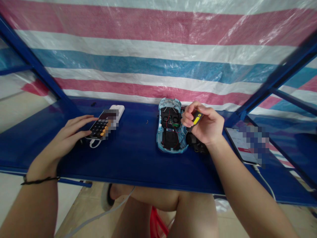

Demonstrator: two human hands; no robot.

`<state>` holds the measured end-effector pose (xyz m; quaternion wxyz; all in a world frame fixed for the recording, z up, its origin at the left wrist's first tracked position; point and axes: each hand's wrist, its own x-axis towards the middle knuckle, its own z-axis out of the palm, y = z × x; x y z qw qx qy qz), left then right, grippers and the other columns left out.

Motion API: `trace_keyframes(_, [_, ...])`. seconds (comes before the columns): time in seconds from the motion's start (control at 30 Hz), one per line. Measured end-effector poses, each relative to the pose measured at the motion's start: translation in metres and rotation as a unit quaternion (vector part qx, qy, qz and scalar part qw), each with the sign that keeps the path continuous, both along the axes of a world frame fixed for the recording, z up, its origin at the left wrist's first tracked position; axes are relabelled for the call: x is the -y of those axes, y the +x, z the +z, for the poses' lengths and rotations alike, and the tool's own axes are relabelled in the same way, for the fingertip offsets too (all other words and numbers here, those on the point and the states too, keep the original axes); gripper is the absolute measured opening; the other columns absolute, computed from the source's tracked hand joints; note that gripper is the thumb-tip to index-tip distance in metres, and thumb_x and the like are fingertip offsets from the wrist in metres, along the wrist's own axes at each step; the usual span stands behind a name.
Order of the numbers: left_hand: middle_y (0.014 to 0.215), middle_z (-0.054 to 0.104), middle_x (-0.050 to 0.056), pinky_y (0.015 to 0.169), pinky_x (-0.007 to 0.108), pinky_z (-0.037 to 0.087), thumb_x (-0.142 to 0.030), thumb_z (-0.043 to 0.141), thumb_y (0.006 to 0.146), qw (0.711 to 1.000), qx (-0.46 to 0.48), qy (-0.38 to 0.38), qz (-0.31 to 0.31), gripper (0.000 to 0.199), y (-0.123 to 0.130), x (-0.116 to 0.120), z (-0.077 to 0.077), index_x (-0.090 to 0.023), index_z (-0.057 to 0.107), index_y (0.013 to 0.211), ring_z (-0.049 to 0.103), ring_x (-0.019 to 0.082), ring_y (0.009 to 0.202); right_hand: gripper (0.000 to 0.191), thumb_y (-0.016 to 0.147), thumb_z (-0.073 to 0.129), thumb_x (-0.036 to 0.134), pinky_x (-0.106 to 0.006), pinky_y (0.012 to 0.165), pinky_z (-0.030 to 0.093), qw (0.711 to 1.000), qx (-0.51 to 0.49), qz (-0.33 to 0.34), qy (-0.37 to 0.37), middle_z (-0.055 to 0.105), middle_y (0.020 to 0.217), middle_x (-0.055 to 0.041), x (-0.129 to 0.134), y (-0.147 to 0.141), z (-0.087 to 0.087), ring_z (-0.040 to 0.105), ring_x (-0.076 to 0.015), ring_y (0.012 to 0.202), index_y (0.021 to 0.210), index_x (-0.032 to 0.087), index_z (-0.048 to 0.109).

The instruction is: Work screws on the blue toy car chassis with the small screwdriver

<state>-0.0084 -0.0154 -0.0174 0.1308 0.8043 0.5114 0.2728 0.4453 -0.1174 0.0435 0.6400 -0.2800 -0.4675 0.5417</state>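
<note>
Bare forearms (39,205) enter from the lower edge of the head view. Left hand (65,137) lies open, holding nothing, fingertips (90,118) just beside a smartphone (99,127) displaying a calculator keypad, which overlaps a white power bank (117,110). Right hand (205,124) is closed on a black-and-yellow tool handle (196,118), over the edge of an opened light-blue toy car shell (170,127) with exposed wiring, lying on the blue tabletop (128,158). A black object (195,143) sits against the shell. A partly pixelated tablet (241,145) lies farther right, cable attached.
</note>
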Motion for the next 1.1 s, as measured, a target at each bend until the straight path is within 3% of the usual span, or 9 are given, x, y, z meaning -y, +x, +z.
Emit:
trace_keyframes(0.13, [0.157,0.061,0.01,0.131,0.05,0.032,-0.057,0.051,0.094,1.0,0.008,0.015,-0.023,0.053,-0.0034,-0.0015,-0.0008,-0.021,0.078,0.123,0.05,0.034,0.149,0.017,0.079,0.071,0.034,-0.03,0.055,0.032,1.0,0.005,-0.002,0.001,0.049,0.061,-0.0006,-0.0004,0.0001,0.0,0.043,-0.0136,0.053,0.071,0.019,0.068])
trace_keyframes(0.73, [0.145,0.069,0.014,0.126,0.057,0.041,-0.054,0.054,0.095,0.997,0.043,0.066,-0.012,0.047,-0.0063,-0.0002,-0.0025,-0.019,0.084,0.104,0.061,0.037,0.138,0.017,0.079,0.071,0.033,-0.028,0.054,0.034,1.0,-0.008,0.011,0.003,0.051,0.06,-0.0007,-0.0023,0.0018,-0.0023,0.046,-0.0131,0.052,0.071,0.018,0.07])
trace_keyframes(0.97, [0.144,0.07,0.017,0.126,0.054,0.04,-0.055,0.049,0.097,0.997,0.021,0.074,-0.006,0.053,-0.0016,0.0026,0.0002,-0.015,0.082,0.11,0.061,0.036,0.138,0.018,0.08,0.07,0.034,-0.028,0.054,0.034,1.0,-0.007,0.013,0.009,0.051,0.061,-0.0008,-0.0028,0.0025,-0.0032,0.045,-0.0133,0.053,0.072,0.019,0.07])
trace_keyframes(1.1, [0.149,0.067,0.015,0.129,0.052,0.037,-0.059,0.048,0.095,0.998,0.006,0.059,0.013,0.064,0.0011,0.0043,0.0021,-0.014,0.073,0.133,0.055,0.035,0.145,0.018,0.08,0.071,0.034,-0.028,0.054,0.034,1.0,-0.009,0.014,0.008,0.051,0.061,-0.0007,-0.0024,0.0031,-0.0033,0.046,-0.013,0.053,0.072,0.018,0.07])
